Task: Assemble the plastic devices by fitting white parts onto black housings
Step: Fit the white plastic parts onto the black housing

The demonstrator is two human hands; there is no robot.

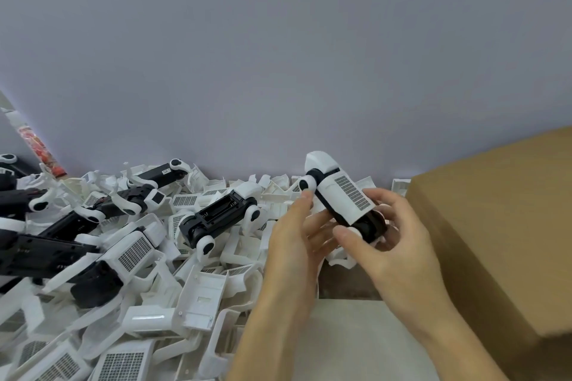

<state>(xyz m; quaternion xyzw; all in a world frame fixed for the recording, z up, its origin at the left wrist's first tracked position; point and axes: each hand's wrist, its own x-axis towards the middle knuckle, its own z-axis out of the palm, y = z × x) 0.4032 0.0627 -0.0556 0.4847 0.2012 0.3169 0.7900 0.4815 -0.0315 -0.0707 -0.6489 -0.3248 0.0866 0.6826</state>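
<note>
Both hands hold one device (342,195) above the pile: a black housing with a white grilled cover on top and white round caps at its ends. My left hand (294,235) supports it from below, its fingertip on the cap at the far end. My right hand (387,235) grips the near end, thumb on the near white cap. A bare black housing (216,216) with white wheel-like caps lies on the pile to the left. Loose white covers (201,297) lie heaped below it.
A brown cardboard box (495,226) stands close on the right. More black housings with white parts (46,244) lie at the left. A pale wall (278,71) rises right behind the pile. A light flat surface (356,337) shows between my forearms.
</note>
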